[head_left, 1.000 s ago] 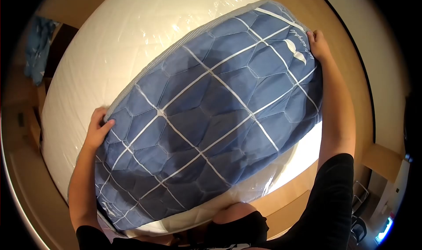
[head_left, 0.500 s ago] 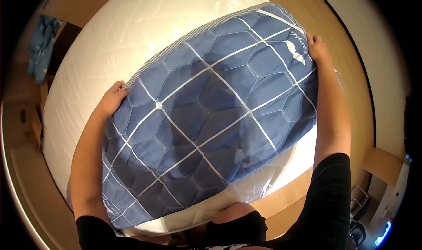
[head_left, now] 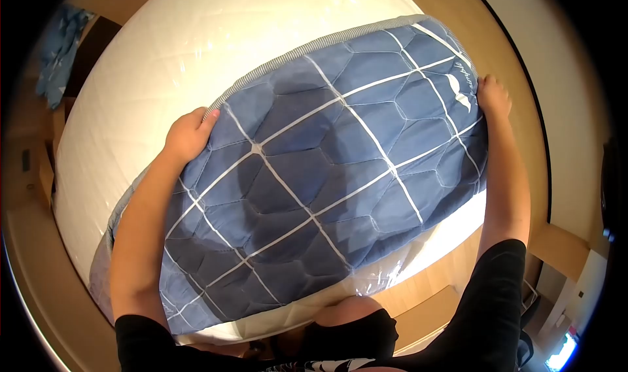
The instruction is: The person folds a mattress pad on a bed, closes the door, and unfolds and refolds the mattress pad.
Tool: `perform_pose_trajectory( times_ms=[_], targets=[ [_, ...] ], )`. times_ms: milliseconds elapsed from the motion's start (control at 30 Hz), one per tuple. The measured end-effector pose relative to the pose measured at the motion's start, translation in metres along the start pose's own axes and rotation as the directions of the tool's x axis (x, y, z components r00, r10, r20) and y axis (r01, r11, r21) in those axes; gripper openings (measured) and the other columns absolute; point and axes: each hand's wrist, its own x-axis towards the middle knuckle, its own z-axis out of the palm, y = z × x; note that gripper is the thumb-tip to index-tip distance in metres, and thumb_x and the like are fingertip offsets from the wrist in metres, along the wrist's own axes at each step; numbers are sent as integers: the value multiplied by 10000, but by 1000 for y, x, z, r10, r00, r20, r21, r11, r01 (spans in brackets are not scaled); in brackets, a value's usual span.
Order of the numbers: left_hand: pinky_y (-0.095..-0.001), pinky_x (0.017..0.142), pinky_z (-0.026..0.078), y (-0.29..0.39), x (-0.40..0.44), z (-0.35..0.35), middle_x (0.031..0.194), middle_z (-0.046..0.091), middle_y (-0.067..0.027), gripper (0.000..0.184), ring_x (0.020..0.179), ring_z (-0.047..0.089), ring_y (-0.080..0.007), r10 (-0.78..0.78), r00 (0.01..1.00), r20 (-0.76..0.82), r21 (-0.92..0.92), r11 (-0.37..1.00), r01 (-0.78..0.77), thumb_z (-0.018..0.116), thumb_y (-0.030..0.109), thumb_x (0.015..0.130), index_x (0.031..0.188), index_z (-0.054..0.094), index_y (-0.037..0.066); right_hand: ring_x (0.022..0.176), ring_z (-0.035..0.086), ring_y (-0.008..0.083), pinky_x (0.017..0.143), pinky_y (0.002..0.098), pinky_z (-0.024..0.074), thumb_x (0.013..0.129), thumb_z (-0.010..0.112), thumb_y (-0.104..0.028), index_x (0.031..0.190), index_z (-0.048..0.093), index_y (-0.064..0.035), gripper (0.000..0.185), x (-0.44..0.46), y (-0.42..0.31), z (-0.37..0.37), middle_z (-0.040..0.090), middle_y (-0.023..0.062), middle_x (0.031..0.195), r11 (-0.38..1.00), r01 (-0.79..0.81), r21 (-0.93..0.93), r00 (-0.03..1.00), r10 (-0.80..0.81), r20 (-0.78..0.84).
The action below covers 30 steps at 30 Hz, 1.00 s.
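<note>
A blue quilted mattress pad (head_left: 294, 182) with white grid lines and a grey striped border lies over the near part of the mattress (head_left: 150, 65). My left hand (head_left: 190, 135) is closed on the pad's striped edge at the upper left, thumb on top. At the far right, my right hand (head_left: 494, 97) grips the pad's side edge beside a white printed logo, its fingers curled around the fabric. Between my hands the pad is spread fairly flat, with shadows across it. Part of its left end is hidden behind my left forearm.
Clear plastic film (head_left: 386, 274) covers the mattress and shines at the near edge. A wooden bed border (head_left: 517, 110) runs along the right. Blue patterned cloth (head_left: 62, 55) hangs at the far left. A lit screen (head_left: 562, 352) shows at lower right.
The pad's upper edge has shifted right, with both hands holding it. My left hand moved right and slightly up; my right hand moved right and down. More grey border shows behind my left forearm.
</note>
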Motion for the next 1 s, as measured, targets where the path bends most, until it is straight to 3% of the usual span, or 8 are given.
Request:
perform_pose_trajectory(
  times_ms=[200, 300, 333, 433, 600, 767, 933, 1000],
  targets=[
    [-317, 783, 428, -19, 0, 4, 873, 627, -87, 413, 825, 553, -171, -38, 991, 128, -602, 791, 108, 455, 390, 944, 934, 612, 8, 1111, 535, 344, 954, 448, 402, 885, 533, -427, 1172, 583, -147, 403, 8, -110, -32, 587, 126, 1194, 738, 513, 439, 850, -361, -384],
    [-286, 798, 410, -21, 2, -2, 925, 605, -58, 373, 869, 522, -147, 6, 994, 112, -643, 763, 67, 457, 371, 947, 964, 600, 27, 1202, 481, 343, 1025, 496, 319, 843, 528, -552, 1279, 513, -146, 596, -2, -149, -45, 518, 132, 1317, 912, 174, 372, 979, -121, -162],
    [-286, 802, 411, -20, 1, -5, 922, 600, -59, 364, 873, 519, -147, -2, 985, 170, -608, 787, 106, 459, 365, 947, 990, 590, 28, 1286, 400, 339, 1062, 527, 236, 800, 506, -651, 1358, 433, -118, 775, 2, -149, -59, 456, 143, 1387, 947, -70, 315, 990, 28, 137],
    [-287, 815, 412, -21, 1, -12, 916, 589, -61, 351, 882, 514, -149, -17, 955, 297, -498, 850, 170, 467, 348, 945, 1060, 562, 30, 1287, 393, 345, 1059, 518, 232, 796, 494, -669, 1347, 454, -87, 803, 8, -131, -58, 455, 154, 1385, 833, -453, 319, 868, 331, 369],
    [-290, 823, 418, -23, 3, -7, 940, 590, -59, 343, 878, 520, -148, 27, 965, 261, -507, 855, 114, 485, 330, 941, 1102, 543, 33, 1231, 459, 328, 1018, 507, 276, 838, 533, -492, 1209, 584, -142, 513, 56, -81, -14, 561, 143, 1268, 939, -186, 291, 980, 154, 128],
    [-279, 803, 431, -24, -1, -4, 959, 598, -61, 390, 881, 527, -128, 10, 962, 273, -554, 819, 149, 507, 356, 937, 1117, 537, 11, 1094, 571, 334, 970, 463, 339, 832, 521, -330, 1106, 609, -171, 328, 45, -97, 9, 655, 103, 1097, 863, -310, 399, 927, 367, -74],
    [-299, 796, 440, -32, 11, 2, 925, 603, -86, 425, 861, 535, -151, -3, 970, 242, -411, 906, 105, 495, 392, 944, 1108, 535, 2, 1035, 608, 340, 948, 447, 368, 867, 451, -384, 1116, 574, -81, 411, 41, -97, 34, 663, 160, 1070, 858, -264, 441, 937, 336, -92],
    [-332, 791, 450, -33, 11, 13, 895, 601, -129, 414, 837, 546, -202, 102, 991, 86, -322, 944, -69, 478, 397, 951, 1068, 534, 4, 987, 630, 343, 895, 468, 407, 869, 449, -432, 1114, 599, -92, 445, 55, -92, 51, 667, 151, 1065, 866, -268, 422, 917, 363, -163]
  ],
)
